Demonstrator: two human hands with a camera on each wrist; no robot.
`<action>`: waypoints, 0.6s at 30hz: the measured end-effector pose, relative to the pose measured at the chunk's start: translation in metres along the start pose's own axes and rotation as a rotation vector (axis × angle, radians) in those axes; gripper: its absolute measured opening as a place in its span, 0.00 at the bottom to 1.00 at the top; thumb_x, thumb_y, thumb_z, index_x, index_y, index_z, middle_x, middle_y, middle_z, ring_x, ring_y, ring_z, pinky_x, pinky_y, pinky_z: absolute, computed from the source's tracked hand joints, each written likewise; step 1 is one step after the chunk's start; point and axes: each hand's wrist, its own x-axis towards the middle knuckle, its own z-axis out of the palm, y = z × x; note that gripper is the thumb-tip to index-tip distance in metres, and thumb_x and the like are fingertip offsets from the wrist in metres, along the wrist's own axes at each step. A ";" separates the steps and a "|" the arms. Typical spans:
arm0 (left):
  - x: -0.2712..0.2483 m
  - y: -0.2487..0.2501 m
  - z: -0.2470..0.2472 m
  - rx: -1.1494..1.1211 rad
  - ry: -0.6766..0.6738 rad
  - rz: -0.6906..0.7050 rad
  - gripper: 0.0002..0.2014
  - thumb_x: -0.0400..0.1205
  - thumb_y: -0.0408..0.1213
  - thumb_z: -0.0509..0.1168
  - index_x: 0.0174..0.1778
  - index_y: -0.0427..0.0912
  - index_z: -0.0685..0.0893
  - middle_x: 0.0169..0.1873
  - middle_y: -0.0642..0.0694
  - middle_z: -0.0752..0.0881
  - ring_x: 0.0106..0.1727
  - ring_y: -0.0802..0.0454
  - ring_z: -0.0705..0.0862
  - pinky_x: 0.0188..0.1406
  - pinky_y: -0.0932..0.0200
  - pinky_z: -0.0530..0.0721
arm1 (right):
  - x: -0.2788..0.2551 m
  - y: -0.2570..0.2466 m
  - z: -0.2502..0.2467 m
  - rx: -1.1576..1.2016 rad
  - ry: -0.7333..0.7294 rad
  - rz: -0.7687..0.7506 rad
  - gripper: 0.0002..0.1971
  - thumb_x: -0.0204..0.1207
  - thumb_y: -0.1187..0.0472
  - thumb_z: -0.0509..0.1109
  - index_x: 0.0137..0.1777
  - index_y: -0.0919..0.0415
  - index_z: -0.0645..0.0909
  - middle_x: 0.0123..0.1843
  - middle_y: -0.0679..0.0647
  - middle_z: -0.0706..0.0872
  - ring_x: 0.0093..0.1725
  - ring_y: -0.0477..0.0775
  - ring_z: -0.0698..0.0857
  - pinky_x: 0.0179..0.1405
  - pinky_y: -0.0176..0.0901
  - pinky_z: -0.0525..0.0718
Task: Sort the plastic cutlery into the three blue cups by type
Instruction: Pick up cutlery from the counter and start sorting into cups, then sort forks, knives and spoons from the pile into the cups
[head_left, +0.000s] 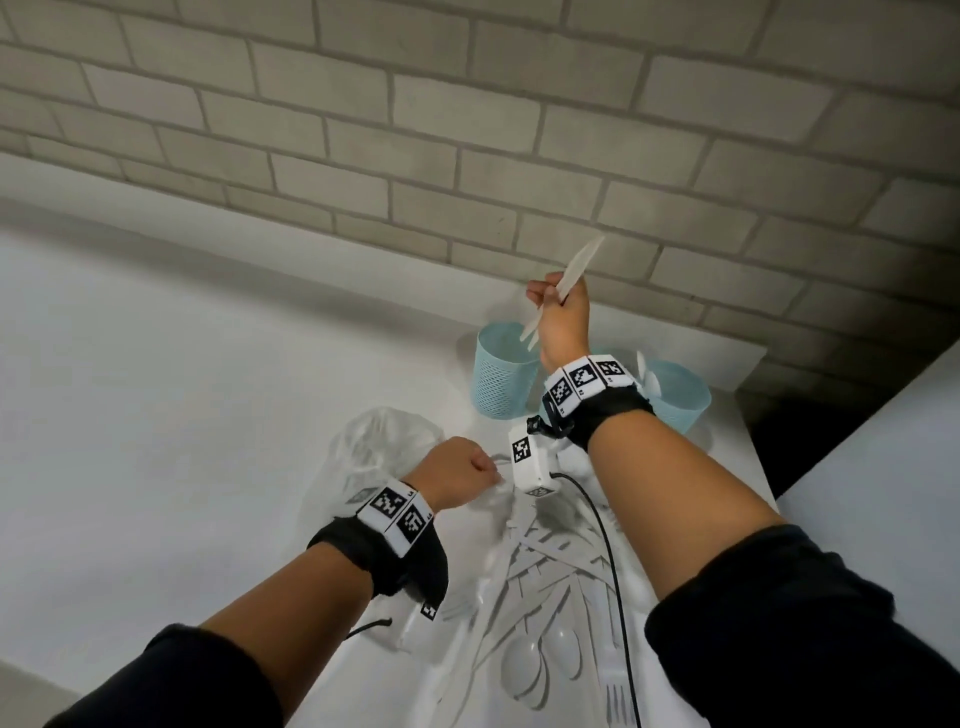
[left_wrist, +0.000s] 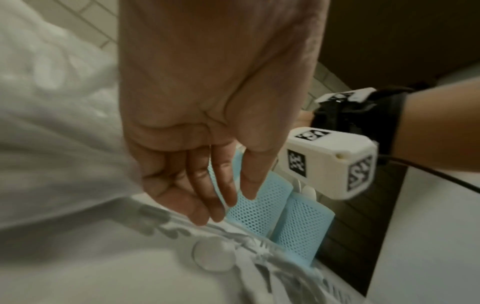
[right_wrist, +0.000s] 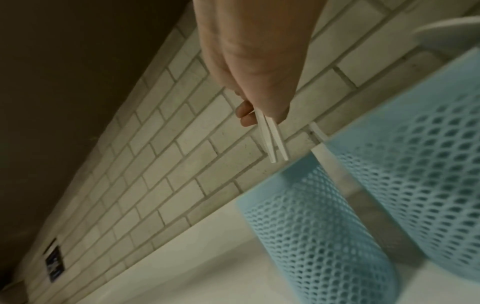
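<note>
My right hand (head_left: 558, 312) pinches two white plastic knives (head_left: 584, 262), blades up, with the handle ends hanging over the mouth of the left blue mesh cup (head_left: 501, 382). The right wrist view shows the two handles (right_wrist: 272, 139) below my fingers (right_wrist: 244, 115), just above that cup (right_wrist: 311, 216). The right blue cup (head_left: 680, 397) holds white cutlery; the middle cup is mostly hidden behind my right wrist. My left hand (head_left: 462, 475) hovers over the pile of white cutlery (head_left: 545, 597). Its fingers (left_wrist: 207, 195) hang relaxed, holding nothing.
A crumpled clear plastic bag (head_left: 374, 447) lies left of the pile. A brick wall (head_left: 467, 156) stands right behind the cups. The counter ends at the right, with a dark gap (head_left: 769, 447) beyond it. A black cable (head_left: 613, 561) runs across the pile.
</note>
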 end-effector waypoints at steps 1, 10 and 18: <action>-0.003 0.001 0.002 0.095 -0.041 0.002 0.14 0.81 0.39 0.65 0.52 0.32 0.88 0.48 0.39 0.88 0.49 0.46 0.84 0.57 0.56 0.78 | 0.001 0.006 0.000 -0.025 -0.018 0.020 0.14 0.83 0.73 0.49 0.46 0.54 0.69 0.45 0.55 0.82 0.47 0.51 0.82 0.55 0.41 0.78; -0.033 0.016 0.013 0.409 -0.323 -0.097 0.36 0.74 0.63 0.66 0.68 0.38 0.73 0.66 0.44 0.79 0.64 0.47 0.79 0.51 0.61 0.73 | -0.005 0.009 -0.023 -0.271 -0.164 0.080 0.22 0.80 0.73 0.60 0.72 0.59 0.66 0.62 0.58 0.75 0.59 0.51 0.76 0.54 0.37 0.78; -0.042 0.024 0.019 0.500 -0.396 -0.119 0.40 0.64 0.61 0.76 0.63 0.35 0.76 0.56 0.43 0.85 0.45 0.50 0.82 0.39 0.61 0.79 | -0.050 -0.072 -0.070 -0.616 -0.767 0.182 0.03 0.75 0.65 0.71 0.46 0.57 0.81 0.43 0.50 0.88 0.41 0.44 0.87 0.42 0.38 0.83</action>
